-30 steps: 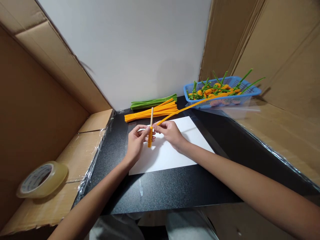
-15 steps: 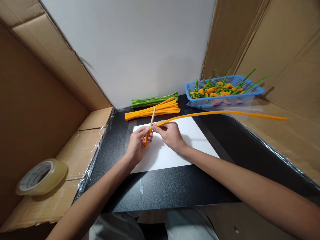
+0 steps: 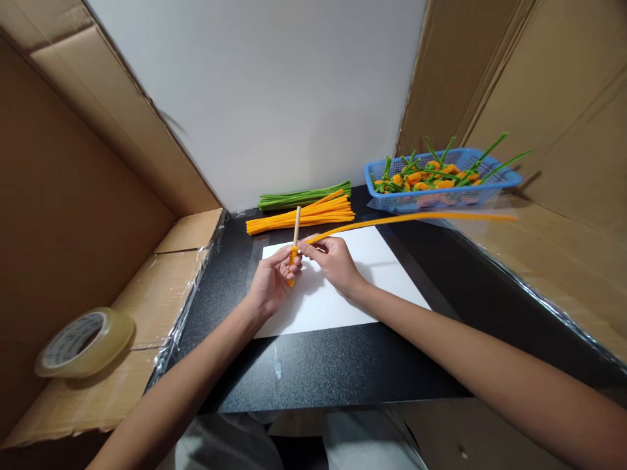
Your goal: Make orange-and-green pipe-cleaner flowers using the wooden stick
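My left hand is closed on a thin wooden stick, which stands nearly upright with its bare end on top. Orange pipe cleaner is wound in coils around the stick's lower part, partly hidden by the fingers. Beside it, my right hand pinches the loose length of the orange pipe cleaner close to the stick. That free length stretches out to the right in a shallow arc, its tip blurred. Both hands are above a white sheet of paper on the black tabletop.
Behind the hands lie a bundle of orange pipe cleaners and a bundle of green ones. A blue basket of orange and green pieces stands at the back right. A tape roll rests on the cardboard at left.
The stick has tipped a little more upright in my left hand. The free end of the orange pipe cleaner has swung and reaches less far right. Both hands keep their grip.
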`<state>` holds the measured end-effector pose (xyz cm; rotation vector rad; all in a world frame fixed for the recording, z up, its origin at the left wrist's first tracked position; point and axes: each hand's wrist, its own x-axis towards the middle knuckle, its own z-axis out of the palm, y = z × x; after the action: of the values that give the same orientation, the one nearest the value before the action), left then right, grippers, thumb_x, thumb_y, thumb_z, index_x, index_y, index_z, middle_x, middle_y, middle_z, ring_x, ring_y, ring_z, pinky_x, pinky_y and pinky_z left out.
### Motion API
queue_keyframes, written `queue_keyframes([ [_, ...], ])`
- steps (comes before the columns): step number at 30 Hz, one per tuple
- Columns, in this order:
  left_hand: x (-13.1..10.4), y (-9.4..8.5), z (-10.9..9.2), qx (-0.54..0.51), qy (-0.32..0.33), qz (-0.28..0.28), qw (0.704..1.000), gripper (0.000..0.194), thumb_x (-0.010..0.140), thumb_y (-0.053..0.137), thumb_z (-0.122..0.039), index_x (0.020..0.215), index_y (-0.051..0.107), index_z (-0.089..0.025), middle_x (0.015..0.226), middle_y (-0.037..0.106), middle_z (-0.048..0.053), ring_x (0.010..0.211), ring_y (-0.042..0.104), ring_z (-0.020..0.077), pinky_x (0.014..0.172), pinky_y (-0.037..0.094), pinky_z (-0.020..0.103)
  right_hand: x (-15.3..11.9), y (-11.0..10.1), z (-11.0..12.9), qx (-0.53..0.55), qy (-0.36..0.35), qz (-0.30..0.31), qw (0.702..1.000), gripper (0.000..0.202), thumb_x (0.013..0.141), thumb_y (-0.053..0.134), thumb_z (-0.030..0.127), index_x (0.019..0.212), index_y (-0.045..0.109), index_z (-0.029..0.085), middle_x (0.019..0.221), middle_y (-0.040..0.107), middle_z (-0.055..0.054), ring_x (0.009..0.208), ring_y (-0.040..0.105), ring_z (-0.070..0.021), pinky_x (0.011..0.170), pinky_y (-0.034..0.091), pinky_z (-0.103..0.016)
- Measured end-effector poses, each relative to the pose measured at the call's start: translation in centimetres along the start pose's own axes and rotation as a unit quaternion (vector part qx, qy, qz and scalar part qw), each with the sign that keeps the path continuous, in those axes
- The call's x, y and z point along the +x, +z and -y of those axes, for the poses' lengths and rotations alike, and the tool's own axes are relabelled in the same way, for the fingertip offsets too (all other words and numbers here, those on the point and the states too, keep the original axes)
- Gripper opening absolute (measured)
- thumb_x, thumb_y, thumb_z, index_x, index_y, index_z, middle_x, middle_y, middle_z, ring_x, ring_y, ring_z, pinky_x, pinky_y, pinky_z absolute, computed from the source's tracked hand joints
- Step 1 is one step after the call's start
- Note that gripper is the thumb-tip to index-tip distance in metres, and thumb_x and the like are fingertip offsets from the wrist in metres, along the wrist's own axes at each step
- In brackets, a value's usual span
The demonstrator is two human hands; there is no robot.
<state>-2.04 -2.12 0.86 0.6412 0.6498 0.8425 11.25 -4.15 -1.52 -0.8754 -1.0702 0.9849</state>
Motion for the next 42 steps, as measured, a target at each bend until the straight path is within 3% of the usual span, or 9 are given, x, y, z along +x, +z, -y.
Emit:
queue_keyframes([
  [10, 0.0, -0.1, 0.4, 0.069, 0.054, -0.025, 0.996, 0.014, 0.069, 0.067, -0.019, 0.079, 0.060, -0.012, 0.060, 0.057, 0.000, 0.048, 0.045, 0.0045, 0.042, 0.034, 0.012, 0.2, -0.3, -0.6, -0.054, 0.029, -0.027, 0.998, 0.038, 0.072, 0.076, 0.053, 0.071, 0.074, 0.015, 0.071, 0.071, -0.006, 0.070, 0.061, -0.0181, 0.070, 0.046, -0.031],
  [16, -0.1, 0.1, 0.4, 0.079, 0.034, -0.022, 0.996, 0.024, 0.073, 0.073, -0.031, 0.075, 0.059, -0.012, 0.058, 0.055, -0.002, 0.045, 0.044, 0.0036, 0.042, 0.033, 0.013, 0.1, -0.4, -0.4, -0.110, 0.006, -0.003, 0.994, 0.033, 0.078, 0.072, 0.049, 0.075, 0.074, 0.016, 0.076, 0.074, -0.009, 0.074, 0.066, -0.0213, 0.073, 0.049, -0.034],
  [24, -0.2, 0.3, 0.5, 0.081, 0.052, -0.038, 0.995, 0.021, 0.072, 0.073, -0.027, 0.075, 0.058, -0.012, 0.056, 0.054, -0.002, 0.044, 0.042, 0.0028, 0.042, 0.030, 0.013, 0.7, -1.2, 1.1, -0.203, -0.060, 0.083, 0.974, 0.020, 0.084, 0.067, 0.034, 0.077, 0.074, 0.016, 0.081, 0.073, -0.008, 0.076, 0.065, -0.0203, 0.073, 0.048, -0.033],
  [29, 0.0, -0.2, 0.8, 0.109, 0.117, -0.054, 0.986, 0.026, 0.066, 0.078, -0.025, 0.078, 0.057, -0.014, 0.060, 0.058, -0.001, 0.049, 0.048, 0.0044, 0.045, 0.032, 0.013, 0.7, -1.2, 0.8, -0.154, -0.027, 0.076, 0.985, 0.026, 0.083, 0.067, 0.041, 0.081, 0.074, 0.016, 0.082, 0.075, -0.008, 0.080, 0.068, -0.0218, 0.074, 0.050, -0.033],
  [34, 0.1, -0.5, 1.2, 0.117, 0.140, -0.063, 0.981, 0.037, 0.062, 0.084, -0.028, 0.081, 0.055, -0.016, 0.063, 0.061, -0.002, 0.051, 0.051, 0.0054, 0.048, 0.034, 0.014, 0.7, -1.0, 0.3, -0.102, -0.002, 0.068, 0.992, 0.032, 0.073, 0.076, 0.048, 0.077, 0.073, 0.016, 0.078, 0.073, -0.007, 0.076, 0.066, -0.0205, 0.073, 0.049, -0.032],
  [39, 0.2, -0.6, 1.3, 0.103, 0.135, -0.047, 0.984, 0.039, 0.060, 0.086, -0.026, 0.083, 0.056, -0.016, 0.064, 0.063, -0.001, 0.053, 0.052, 0.0057, 0.049, 0.036, 0.014, 0.7, -0.9, -0.2, -0.022, 0.050, 0.065, 0.996, 0.033, 0.069, 0.080, 0.047, 0.076, 0.073, 0.016, 0.070, 0.070, -0.003, 0.070, 0.061, -0.0166, 0.069, 0.045, -0.030],
  [42, 0.3, -0.8, 1.1, 0.077, 0.099, -0.018, 0.992, 0.034, 0.063, 0.085, -0.022, 0.083, 0.057, -0.015, 0.064, 0.062, -0.001, 0.052, 0.051, 0.0045, 0.048, 0.037, 0.011, 0.7, -0.9, -0.3, 0.034, 0.086, 0.062, 0.994, 0.032, 0.065, 0.083, 0.043, 0.079, 0.073, 0.016, 0.070, 0.069, -0.001, 0.068, 0.059, -0.0143, 0.067, 0.043, -0.028],
])
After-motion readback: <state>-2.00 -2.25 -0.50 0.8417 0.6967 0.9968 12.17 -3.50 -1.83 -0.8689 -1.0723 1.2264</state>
